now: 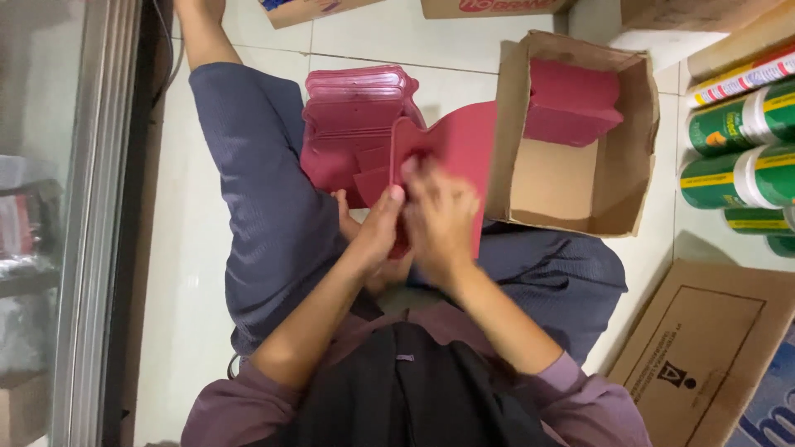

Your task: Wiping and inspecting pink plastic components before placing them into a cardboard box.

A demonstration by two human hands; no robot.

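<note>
While your left hand (pixel 377 228) and right hand (pixel 439 217) both pinch the red die-cut card (pixel 460 141) over your lap, you seem mid-fold; next, press its flaps, near the open carton (pixel 505 124) holding folded ones.

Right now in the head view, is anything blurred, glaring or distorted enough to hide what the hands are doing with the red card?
Head view: lighting is even and soft; the right hand is smeared by motion, the left hand is sharper; both grip the red card piece; mild glare on the floor tiles; wide-lens bending shows at the metal frame; the open cardboard box is in focus.
</note>
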